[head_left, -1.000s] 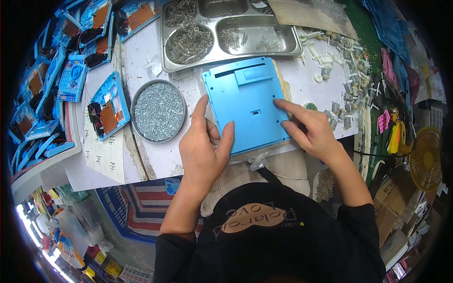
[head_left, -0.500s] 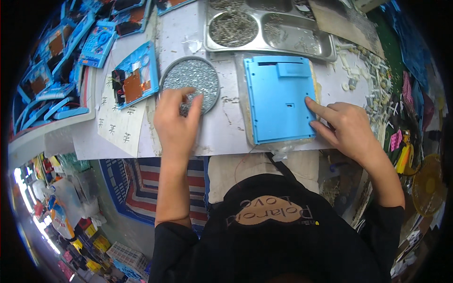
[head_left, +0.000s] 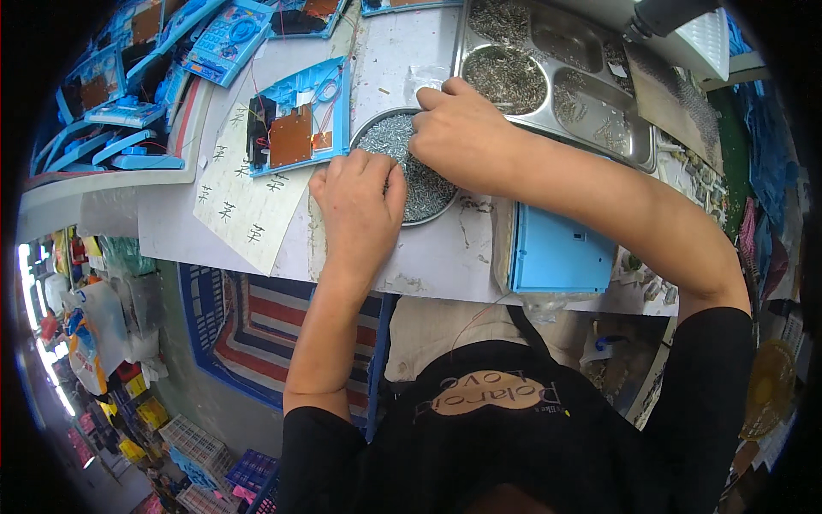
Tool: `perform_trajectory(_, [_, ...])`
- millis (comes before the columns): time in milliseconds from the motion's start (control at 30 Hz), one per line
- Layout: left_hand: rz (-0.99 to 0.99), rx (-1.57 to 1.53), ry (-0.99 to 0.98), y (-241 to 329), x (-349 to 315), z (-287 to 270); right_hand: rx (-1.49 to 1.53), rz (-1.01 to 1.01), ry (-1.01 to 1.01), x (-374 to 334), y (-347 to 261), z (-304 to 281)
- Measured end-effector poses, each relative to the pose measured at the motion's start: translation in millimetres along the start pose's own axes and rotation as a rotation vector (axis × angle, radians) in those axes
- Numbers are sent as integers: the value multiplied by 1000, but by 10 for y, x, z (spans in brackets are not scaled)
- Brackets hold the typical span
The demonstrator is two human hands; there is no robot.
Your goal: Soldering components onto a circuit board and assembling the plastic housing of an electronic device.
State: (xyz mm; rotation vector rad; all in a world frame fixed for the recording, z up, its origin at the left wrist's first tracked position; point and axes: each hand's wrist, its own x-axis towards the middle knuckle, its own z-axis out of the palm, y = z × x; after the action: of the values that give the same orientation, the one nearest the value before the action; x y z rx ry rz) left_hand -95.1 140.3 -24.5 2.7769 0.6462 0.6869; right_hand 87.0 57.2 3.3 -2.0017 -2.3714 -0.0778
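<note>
A round grey dish (head_left: pixel 428 201) full of small silvery screws stands on the white table. My right hand (head_left: pixel 458 133) is over it after crossing from the right, its fingers curled; anything in them is hidden. My left hand (head_left: pixel 360 201) is by the dish's left rim, its bent fingers close together at the lower right corner of an open blue plastic casing (head_left: pixel 339 111). Whether they grip that corner or a small piece cannot be made out. Inside the casing are a brown circuit board (head_left: pixel 291 137) and thin wires. Partly under my right forearm lies a flat blue panel (head_left: pixel 556 253) on clear plastic.
A metal compartment tray (head_left: pixel 561 124) with small metal parts stands behind. Blue casings (head_left: pixel 120 111) are heaped in a bin at the far left. Under the casing lies a paper sheet (head_left: pixel 231 206) with handwriting. A blue crate (head_left: pixel 201 321) is below the table.
My right hand has left the blue panel and crossed left to the screw dish. My left hand has shifted from above the screws to the casing's corner. The view has shifted left.
</note>
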Motion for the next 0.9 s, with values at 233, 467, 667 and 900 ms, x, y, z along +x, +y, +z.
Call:
perform_trajectory(233, [-57,-176,-77,39,10,-123,135,95,89,18,88,-202])
perform_trajectory(467, [-252,-806,-113,519,-89,-159,784,727,427,-1676,587,-552])
perform_trajectory(667, [-160,-778,-180,777,38,-35,997,903,488,-2074,522,-208])
perform_trajectory(900, [-143,-741,-198,810,148,5,1041,944,351,-1985,561,-220])
